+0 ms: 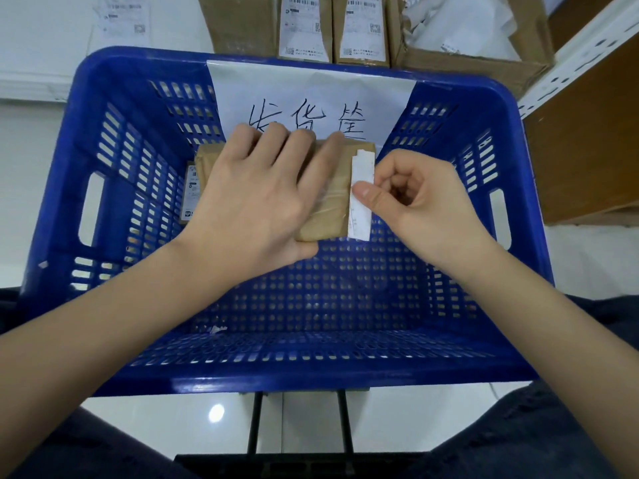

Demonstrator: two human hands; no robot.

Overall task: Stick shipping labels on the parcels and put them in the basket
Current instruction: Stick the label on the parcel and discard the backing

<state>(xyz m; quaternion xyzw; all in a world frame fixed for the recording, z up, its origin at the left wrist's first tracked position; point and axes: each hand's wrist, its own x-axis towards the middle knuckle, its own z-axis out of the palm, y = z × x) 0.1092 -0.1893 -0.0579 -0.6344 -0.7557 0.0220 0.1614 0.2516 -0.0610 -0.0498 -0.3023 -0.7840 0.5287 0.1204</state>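
Hands meet over the blue basket (114, 81), above the half of its floor nearer the far wall. The left hand (256, 198) lies on top of a brown parcel (328, 209), fingers spread across its upper face and curling over the far edge, thumb tucked under the near edge, so the parcel is gripped and held in the air over the basket floor. The right hand (418, 202) is at the parcel's right edge, thumb and curled forefinger pinching a narrow white strip of label paper (361, 174) that stands along that edge; whether the strip is stuck to the parcel cannot be told. Another labelled parcel (193, 188) lies inside the basket by the left wall, mostly hidden behind the left hand. A white sheet with handwritten characters (311, 95) hangs over the basket's far rim. Beyond that rim stand brown boxes with printed labels (304, 25).
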